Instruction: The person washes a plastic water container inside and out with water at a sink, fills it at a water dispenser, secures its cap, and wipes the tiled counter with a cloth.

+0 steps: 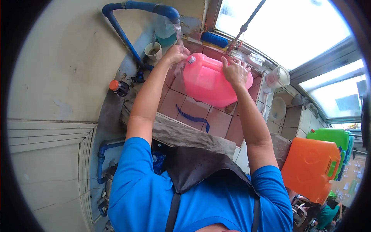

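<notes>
A translucent pink jug (208,83) lies on its side in the tiled basin, its threaded neck (191,59) pointing left. Beside that neck, my left hand (177,54) is in the running water with its fingers bent together; whatever they hold, if anything, is hidden. My right hand (236,72) rests on the jug toward its other end, fingers spread over the pink surface. Water (178,31) pours from the blue pipe (169,12) onto the left hand. A dark blue strip (193,117) lies on the basin floor below the jug.
A white cup (153,51) and an orange-capped bottle (119,87) stand at left. On the back ledge are a blue brush-like item (214,39) and a white tub (278,77). Orange (310,170) and green jugs (330,136) stand at right. A grey cloth (189,135) covers the front edge.
</notes>
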`<act>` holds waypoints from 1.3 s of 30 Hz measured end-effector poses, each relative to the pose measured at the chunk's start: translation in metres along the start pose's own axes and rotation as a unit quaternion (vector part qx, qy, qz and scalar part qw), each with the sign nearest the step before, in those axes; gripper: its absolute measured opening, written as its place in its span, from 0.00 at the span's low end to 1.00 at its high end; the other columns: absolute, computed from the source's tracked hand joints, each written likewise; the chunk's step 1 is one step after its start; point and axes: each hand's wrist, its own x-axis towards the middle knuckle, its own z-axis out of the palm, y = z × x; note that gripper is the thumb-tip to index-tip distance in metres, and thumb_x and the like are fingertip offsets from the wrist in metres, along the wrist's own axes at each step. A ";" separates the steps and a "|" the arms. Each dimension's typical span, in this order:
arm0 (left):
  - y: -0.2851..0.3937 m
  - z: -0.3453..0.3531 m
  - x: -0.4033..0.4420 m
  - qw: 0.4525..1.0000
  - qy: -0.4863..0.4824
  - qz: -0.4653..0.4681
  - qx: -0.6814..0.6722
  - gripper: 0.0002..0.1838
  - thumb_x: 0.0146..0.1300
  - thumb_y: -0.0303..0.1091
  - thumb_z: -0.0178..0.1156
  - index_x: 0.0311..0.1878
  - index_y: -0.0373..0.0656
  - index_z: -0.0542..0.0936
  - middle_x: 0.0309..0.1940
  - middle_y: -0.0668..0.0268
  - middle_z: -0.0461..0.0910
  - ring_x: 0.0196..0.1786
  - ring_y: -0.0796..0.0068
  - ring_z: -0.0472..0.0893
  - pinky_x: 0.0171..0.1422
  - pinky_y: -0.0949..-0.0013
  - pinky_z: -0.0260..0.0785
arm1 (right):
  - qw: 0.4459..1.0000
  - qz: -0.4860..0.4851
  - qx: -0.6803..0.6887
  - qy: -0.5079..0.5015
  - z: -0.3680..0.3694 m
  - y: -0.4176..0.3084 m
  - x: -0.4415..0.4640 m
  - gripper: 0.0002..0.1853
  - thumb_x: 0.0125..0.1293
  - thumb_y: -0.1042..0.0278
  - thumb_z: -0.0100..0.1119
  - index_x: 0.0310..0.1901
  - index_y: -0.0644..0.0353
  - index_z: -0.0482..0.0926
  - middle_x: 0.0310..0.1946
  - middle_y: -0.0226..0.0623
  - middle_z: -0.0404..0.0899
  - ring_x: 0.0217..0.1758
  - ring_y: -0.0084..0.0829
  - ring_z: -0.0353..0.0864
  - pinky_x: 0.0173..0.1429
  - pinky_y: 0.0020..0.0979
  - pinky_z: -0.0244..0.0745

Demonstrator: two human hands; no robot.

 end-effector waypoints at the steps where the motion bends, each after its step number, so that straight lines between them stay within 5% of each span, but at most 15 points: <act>1: -0.002 0.001 -0.001 1.000 0.000 0.000 0.000 0.13 0.56 0.27 0.71 0.45 0.37 0.85 0.37 0.64 0.86 0.36 0.77 0.83 0.40 0.69 0.77 | 1.000 0.000 0.000 0.000 0.001 0.000 0.000 0.39 0.75 0.32 0.31 0.55 0.56 0.85 0.72 0.48 0.68 0.75 0.55 0.63 0.76 0.61 0.49; 6: -0.009 0.007 -0.017 0.951 -0.026 -0.176 -0.251 0.13 0.58 0.27 0.67 0.48 0.43 0.83 0.32 0.68 0.83 0.30 0.79 0.79 0.36 0.69 0.74 | 1.000 0.023 -0.021 0.002 0.002 -0.003 -0.003 0.37 0.74 0.30 0.33 0.60 0.50 0.83 0.70 0.43 0.71 0.76 0.48 0.63 0.77 0.57 0.49; 10: -0.029 0.023 -0.022 0.911 0.019 -0.195 -0.363 0.12 0.61 0.27 0.63 0.48 0.46 0.82 0.28 0.72 0.80 0.26 0.79 0.76 0.32 0.71 0.71 | 0.999 0.029 -0.019 -0.021 -0.005 -0.003 -0.003 0.38 0.74 0.29 0.33 0.59 0.51 0.83 0.70 0.44 0.71 0.75 0.49 0.63 0.77 0.57 0.49; 12: -0.038 0.025 -0.026 0.950 0.027 -0.157 -0.268 0.11 0.62 0.26 0.60 0.48 0.46 0.82 0.27 0.72 0.80 0.25 0.79 0.76 0.31 0.71 0.70 | 0.999 0.024 -0.026 -0.013 -0.004 -0.004 -0.003 0.37 0.74 0.30 0.33 0.58 0.51 0.84 0.69 0.44 0.72 0.75 0.49 0.64 0.77 0.57 0.50; 16: -0.060 0.033 -0.025 0.944 0.072 -0.161 -0.278 0.08 0.62 0.30 0.61 0.44 0.45 0.83 0.29 0.66 0.84 0.27 0.76 0.79 0.33 0.66 0.73 | 0.999 0.022 -0.024 0.003 0.000 -0.001 -0.005 0.37 0.74 0.30 0.33 0.57 0.50 0.84 0.68 0.45 0.73 0.74 0.50 0.65 0.76 0.58 0.51; 18: -0.120 0.036 -0.021 0.966 0.117 -0.195 0.123 0.10 0.61 0.36 0.64 0.42 0.43 0.84 0.34 0.59 0.86 0.31 0.71 0.83 0.38 0.60 0.76 | 0.999 0.018 -0.025 0.008 0.001 -0.001 -0.005 0.37 0.74 0.30 0.33 0.56 0.50 0.85 0.67 0.45 0.73 0.73 0.50 0.66 0.75 0.59 0.52; 20: -0.206 0.049 -0.031 0.944 0.134 -0.202 0.223 0.15 0.58 0.41 0.67 0.44 0.44 0.86 0.39 0.56 0.87 0.38 0.69 0.86 0.46 0.59 0.78 | 1.000 0.018 -0.013 0.013 0.000 -0.001 -0.004 0.37 0.74 0.30 0.33 0.55 0.50 0.85 0.67 0.45 0.73 0.73 0.50 0.66 0.75 0.58 0.52; 24: -0.142 0.057 -0.086 0.948 0.004 -0.262 0.179 0.16 0.60 0.41 0.67 0.48 0.43 0.86 0.41 0.56 0.87 0.44 0.69 0.86 0.50 0.62 0.78 | 1.000 0.019 -0.006 -0.002 -0.004 -0.004 -0.006 0.37 0.75 0.32 0.32 0.53 0.54 0.86 0.68 0.48 0.72 0.73 0.52 0.65 0.76 0.59 0.49; 26: -0.073 0.067 -0.090 0.960 0.277 0.037 0.030 0.14 0.65 0.36 0.65 0.51 0.41 0.85 0.44 0.56 0.87 0.48 0.69 0.86 0.53 0.66 0.77 | 1.000 0.017 -0.005 -0.011 -0.002 -0.003 -0.003 0.38 0.75 0.31 0.32 0.54 0.54 0.86 0.69 0.48 0.72 0.74 0.52 0.65 0.76 0.59 0.49; 28: -0.018 0.070 -0.089 0.953 0.269 0.128 -0.060 0.17 0.69 0.28 0.63 0.60 0.38 0.81 0.49 0.59 0.87 0.51 0.75 0.85 0.57 0.71 0.75 | 1.000 0.012 -0.002 0.010 0.003 -0.001 0.001 0.38 0.75 0.31 0.32 0.55 0.54 0.85 0.69 0.48 0.72 0.75 0.52 0.64 0.76 0.59 0.49; 32: -0.008 0.085 -0.075 0.953 0.265 0.143 -0.027 0.17 0.68 0.26 0.64 0.59 0.36 0.82 0.48 0.60 0.88 0.50 0.76 0.85 0.57 0.72 0.75 | 1.000 0.021 0.005 -0.011 -0.002 -0.002 0.002 0.38 0.75 0.31 0.32 0.55 0.53 0.85 0.69 0.48 0.71 0.75 0.53 0.63 0.77 0.59 0.48; 34: -0.011 0.096 -0.074 0.921 0.365 0.118 -0.065 0.12 0.64 0.28 0.67 0.50 0.37 0.86 0.45 0.55 0.88 0.50 0.69 0.87 0.57 0.69 0.76 | 1.000 0.022 0.001 -0.012 -0.001 -0.002 0.001 0.38 0.75 0.30 0.32 0.55 0.53 0.85 0.69 0.48 0.71 0.76 0.53 0.63 0.77 0.59 0.48; 39: -0.026 0.100 -0.068 0.909 0.405 0.072 -0.064 0.09 0.62 0.30 0.69 0.44 0.37 0.88 0.42 0.57 0.88 0.45 0.70 0.87 0.51 0.67 0.77 | 1.000 0.024 -0.008 0.000 0.003 -0.001 0.001 0.39 0.74 0.29 0.32 0.56 0.52 0.85 0.68 0.46 0.72 0.75 0.51 0.64 0.77 0.59 0.49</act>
